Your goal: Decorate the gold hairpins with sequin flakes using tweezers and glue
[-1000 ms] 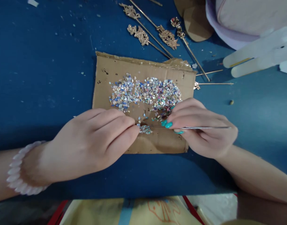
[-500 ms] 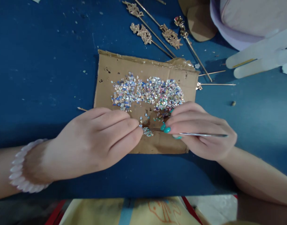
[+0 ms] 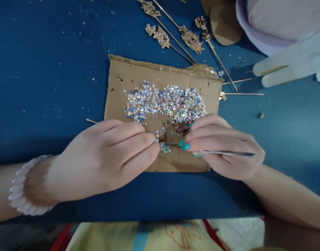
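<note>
My left hand [image 3: 110, 157] is closed around a hairpin, most of it hidden by the fingers. The tip of its thin stick [image 3: 91, 121] pokes out behind the knuckles, and its chip-covered ornament [image 3: 165, 147] shows past the fingertips. Pinched in my right hand [image 3: 225, 146] is a pair of metal tweezers [image 3: 214, 152], whose points reach the ornament. Both hands are over a piece of cardboard [image 3: 160, 162]. Small shiny shell-like chips [image 3: 167, 101] in blue, pink and white lie spread across it, with a few loose ones close to the ornament.
Several gold-coloured hairpins [image 3: 191, 40] lie beyond the cardboard on the blue table [image 3: 57, 87]. At the far right are white bottle-like containers [image 3: 282, 62] and a lilac rounded object [image 3: 264, 42]. A small dark bead-like bit [image 3: 261, 115] sits right of my right hand.
The tweezers have tilted very slightly at the ornament. Both hands otherwise keep nearly the same place, and the view has shifted a little.
</note>
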Demonstrator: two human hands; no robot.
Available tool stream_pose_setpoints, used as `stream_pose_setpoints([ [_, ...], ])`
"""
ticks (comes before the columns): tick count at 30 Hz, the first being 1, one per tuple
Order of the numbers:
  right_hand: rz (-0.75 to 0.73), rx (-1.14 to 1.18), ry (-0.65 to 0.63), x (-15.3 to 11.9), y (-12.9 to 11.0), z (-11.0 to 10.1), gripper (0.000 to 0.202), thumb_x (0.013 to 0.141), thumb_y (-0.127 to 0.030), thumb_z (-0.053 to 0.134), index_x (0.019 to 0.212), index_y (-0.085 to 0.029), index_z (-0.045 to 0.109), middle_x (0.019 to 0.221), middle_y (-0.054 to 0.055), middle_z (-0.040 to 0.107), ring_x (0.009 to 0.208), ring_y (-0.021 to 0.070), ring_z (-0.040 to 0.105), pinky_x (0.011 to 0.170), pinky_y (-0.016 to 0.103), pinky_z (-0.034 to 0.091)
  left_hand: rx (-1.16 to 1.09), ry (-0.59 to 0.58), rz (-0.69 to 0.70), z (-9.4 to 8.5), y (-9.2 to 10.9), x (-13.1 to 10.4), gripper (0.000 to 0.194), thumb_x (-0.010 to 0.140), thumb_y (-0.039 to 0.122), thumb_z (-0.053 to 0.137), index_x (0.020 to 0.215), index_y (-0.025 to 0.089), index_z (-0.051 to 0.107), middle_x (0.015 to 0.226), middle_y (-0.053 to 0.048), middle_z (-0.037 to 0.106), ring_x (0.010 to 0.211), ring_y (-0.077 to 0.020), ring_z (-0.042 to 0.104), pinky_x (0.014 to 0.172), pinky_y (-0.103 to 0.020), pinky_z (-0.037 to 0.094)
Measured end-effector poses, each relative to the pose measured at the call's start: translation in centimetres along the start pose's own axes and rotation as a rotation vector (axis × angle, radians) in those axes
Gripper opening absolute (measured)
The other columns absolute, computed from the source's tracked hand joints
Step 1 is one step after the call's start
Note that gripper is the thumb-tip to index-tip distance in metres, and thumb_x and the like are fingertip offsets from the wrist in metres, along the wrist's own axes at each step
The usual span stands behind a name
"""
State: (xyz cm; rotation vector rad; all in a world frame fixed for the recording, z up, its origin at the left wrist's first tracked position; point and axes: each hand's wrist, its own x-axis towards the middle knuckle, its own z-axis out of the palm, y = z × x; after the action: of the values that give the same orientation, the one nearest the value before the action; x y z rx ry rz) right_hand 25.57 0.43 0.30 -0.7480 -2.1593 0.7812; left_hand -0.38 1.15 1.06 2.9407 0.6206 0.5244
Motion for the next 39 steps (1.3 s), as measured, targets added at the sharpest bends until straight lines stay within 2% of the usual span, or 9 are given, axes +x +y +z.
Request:
stream_pose_setpoints([
  [34,-0.028,-0.01,-0.028,0.08,0.03,-0.18,0.01,0.089,-0.014,0.058,0.094,-0.019,0.065,0.085,0.004,0.071,0.079,0.0158,0.067,0.073,0.035,0.056,-0.013,-0.01,-0.008,0.16,-0.05,0.21,0.024,0.095,0.012,0.038,0.1,0.017,0.062,0.094,-0.004,0.07,0.085,-0.0193,0.063,0.066,-0.033,0.049],
  [39,-0.028,-0.015,0.037,0.02,0.21,-0.1,0.011,0.088,-0.011,0.057,0.093,-0.016,0.065,0.085,0.005,0.071,0.081,0.0162,0.066,0.075,0.035,0.056,0.0,-0.004,0.008,0.13,-0.03,0.32,0.023,0.096,0.014,0.038,0.098,0.016,0.062,0.093,-0.004,0.07,0.083,-0.02,0.063,0.062,-0.034,0.048],
])
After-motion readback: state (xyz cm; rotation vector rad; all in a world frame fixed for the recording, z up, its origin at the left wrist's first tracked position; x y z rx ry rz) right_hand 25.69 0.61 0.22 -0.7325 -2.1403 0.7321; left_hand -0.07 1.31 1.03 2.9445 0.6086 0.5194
